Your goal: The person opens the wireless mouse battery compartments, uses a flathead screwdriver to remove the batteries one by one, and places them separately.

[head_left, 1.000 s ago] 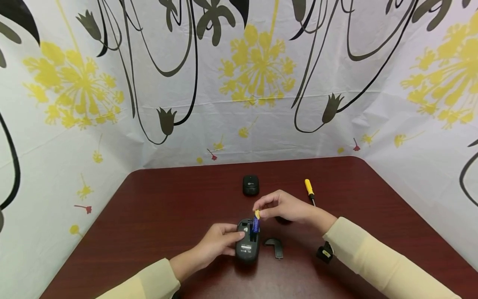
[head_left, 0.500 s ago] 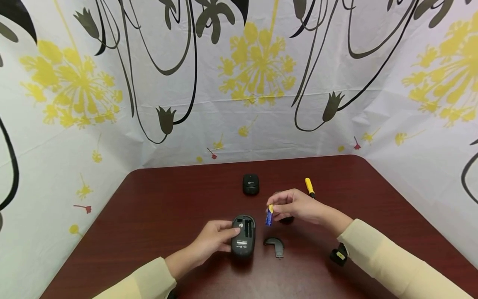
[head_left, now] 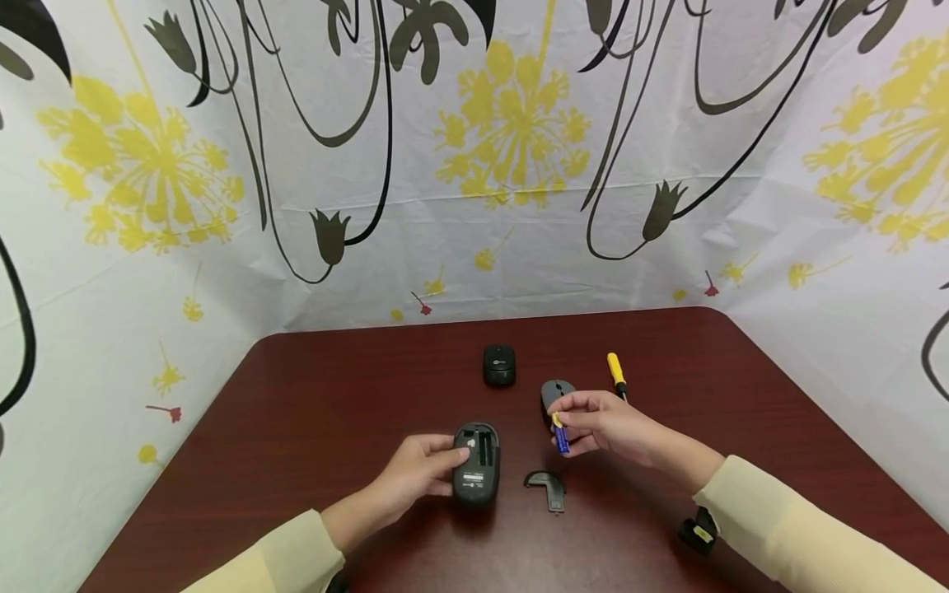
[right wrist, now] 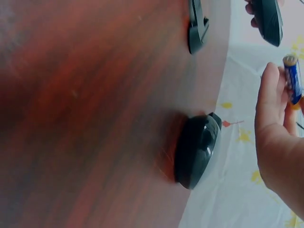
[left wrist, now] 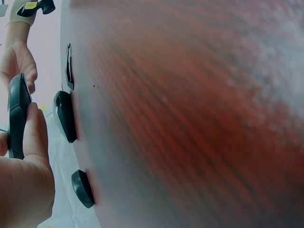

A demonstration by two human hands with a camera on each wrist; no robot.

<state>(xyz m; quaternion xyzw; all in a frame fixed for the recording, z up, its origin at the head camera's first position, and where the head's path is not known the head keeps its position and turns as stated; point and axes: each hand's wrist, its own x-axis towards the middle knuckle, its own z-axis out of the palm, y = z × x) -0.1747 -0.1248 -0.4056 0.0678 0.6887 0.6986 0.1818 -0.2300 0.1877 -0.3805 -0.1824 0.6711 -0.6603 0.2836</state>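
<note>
My left hand (head_left: 418, 471) grips a dark computer mouse (head_left: 476, 478) by its left side, underside up, with its battery slot uncovered. In the left wrist view the same mouse (left wrist: 18, 114) shows edge-on between thumb and fingers, above the table. To the right, my right hand (head_left: 611, 428) pinches a blue and yellow battery (head_left: 560, 435) by its yellow end. The right wrist view shows the battery (right wrist: 292, 80) at the fingertips, away from the mouse. On the table between the hands lies the curved battery cover (head_left: 549, 489).
Behind my right hand sits a second mouse (head_left: 554, 392), grey on top and partly hidden. A small black case (head_left: 499, 365) stands farther back. A yellow-handled screwdriver (head_left: 616, 372) lies at the right on the dark red table (head_left: 356, 387). Patterned cloth hangs around the table.
My right hand has drawn the battery out of the mouse's slot and off to the right. My left hand has moved slightly left with the mouse. The second mouse has come into view.
</note>
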